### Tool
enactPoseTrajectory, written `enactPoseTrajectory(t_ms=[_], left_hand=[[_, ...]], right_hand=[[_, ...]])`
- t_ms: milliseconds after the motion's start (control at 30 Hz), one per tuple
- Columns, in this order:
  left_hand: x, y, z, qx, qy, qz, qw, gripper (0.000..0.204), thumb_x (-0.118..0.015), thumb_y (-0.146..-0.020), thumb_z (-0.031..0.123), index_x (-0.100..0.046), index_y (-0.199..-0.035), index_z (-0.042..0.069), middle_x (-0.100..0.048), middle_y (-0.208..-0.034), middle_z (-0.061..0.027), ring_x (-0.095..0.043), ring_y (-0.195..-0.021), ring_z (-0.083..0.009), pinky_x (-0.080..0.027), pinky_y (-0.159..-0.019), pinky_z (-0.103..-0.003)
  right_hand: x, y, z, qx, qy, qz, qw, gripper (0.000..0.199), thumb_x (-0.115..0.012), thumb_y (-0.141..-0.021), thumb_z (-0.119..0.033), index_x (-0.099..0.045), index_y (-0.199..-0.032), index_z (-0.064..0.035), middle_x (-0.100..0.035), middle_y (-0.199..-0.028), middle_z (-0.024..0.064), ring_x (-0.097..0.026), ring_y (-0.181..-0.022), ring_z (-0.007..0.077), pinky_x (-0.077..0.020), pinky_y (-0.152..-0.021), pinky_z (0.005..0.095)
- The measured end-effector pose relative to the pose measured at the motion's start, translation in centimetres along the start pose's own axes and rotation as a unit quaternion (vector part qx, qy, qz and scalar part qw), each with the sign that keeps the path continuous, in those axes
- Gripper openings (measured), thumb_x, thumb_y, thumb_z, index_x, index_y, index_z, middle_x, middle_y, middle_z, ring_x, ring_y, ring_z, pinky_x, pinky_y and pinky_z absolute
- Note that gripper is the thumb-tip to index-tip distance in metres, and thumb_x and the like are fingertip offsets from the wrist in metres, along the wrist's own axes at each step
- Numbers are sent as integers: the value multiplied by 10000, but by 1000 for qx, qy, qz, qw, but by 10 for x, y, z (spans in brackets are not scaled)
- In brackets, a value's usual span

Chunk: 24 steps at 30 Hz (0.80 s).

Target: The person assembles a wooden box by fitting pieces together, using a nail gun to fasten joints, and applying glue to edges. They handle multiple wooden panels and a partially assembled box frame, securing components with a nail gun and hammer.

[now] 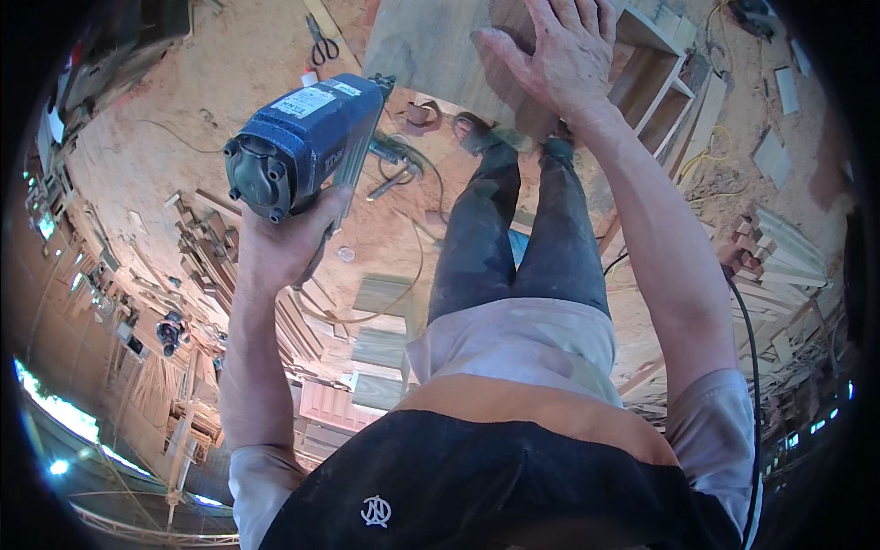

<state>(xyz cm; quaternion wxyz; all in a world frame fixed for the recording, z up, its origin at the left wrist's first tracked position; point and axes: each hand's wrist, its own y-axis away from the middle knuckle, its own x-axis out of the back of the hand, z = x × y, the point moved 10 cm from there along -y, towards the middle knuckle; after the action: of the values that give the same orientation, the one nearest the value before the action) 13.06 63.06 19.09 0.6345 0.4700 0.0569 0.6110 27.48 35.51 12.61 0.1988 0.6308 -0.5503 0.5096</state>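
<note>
nailer (pixel 310 137): 1, in left hand (pixel 291 240); scissors (pixel 323 49): 1

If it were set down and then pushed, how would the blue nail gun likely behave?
The nail gun would probably resist a light push, since its thick body suggests weight. It looks stiff, its housing showing no sag above the left hand. It might tip rather than roll, given its boxy, flat-sided shape.

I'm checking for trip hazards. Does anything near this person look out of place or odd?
Yes, clutter: a hose loops on the floor left of the legs and might snag a foot; scissors lie loose beyond the nail gun; offcuts are strewn at right. Nothing looks clearly broken.
</note>
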Motion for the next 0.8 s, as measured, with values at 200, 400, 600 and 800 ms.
enactPoseTrajectory(t_ms=[200, 400, 600, 800], left_hand=[[14, -22, 26, -79, -106, -67, 989, 258, -814, -916, 145, -709, -1110, 11, -680, -873, -10, -598, -766, -109, -519, -696, -315], [17, -26, 50, -96, -141, -80, 982, 312, -821, -906, 145, -701, -1153, -3, -684, -917, -29, -599, -811, -112, -528, -695, -321], [11, 36, -6, 90, 20, 48, 995, 426, -852, -881, 121, -677, -1255, 19, -691, -969, -40, -628, -823, -136, -541, -721, -308], [-36, 52, -2, 26, 49, -4, 998, 432, -820, -900, 96, -644, -1283, -1, -694, -1018, -41, -653, -825, -126, -568, -728, -320]], right_hand=[[0, 3, 1, 1, -8, 8, 1000, 663, -831, -793, -390, -664, -1333, -46, -565, -1501, 130, -456, -1449, 334, -328, -1204, 522], [6, 1, 0, -7, -10, 21, 1000, 668, -830, -778, -391, -666, -1326, -45, -568, -1494, 131, -462, -1440, 334, -322, -1202, 541], [12, 0, 0, 2, -30, 24, 999, 666, -821, -781, -387, -658, -1327, -42, -567, -1493, 136, -460, -1438, 336, -316, -1203, 549], [11, 4, 3, -1, -45, 34, 998, 669, -817, -786, -397, -653, -1328, -41, -571, -1477, 132, -451, -1445, 324, -306, -1212, 543]])
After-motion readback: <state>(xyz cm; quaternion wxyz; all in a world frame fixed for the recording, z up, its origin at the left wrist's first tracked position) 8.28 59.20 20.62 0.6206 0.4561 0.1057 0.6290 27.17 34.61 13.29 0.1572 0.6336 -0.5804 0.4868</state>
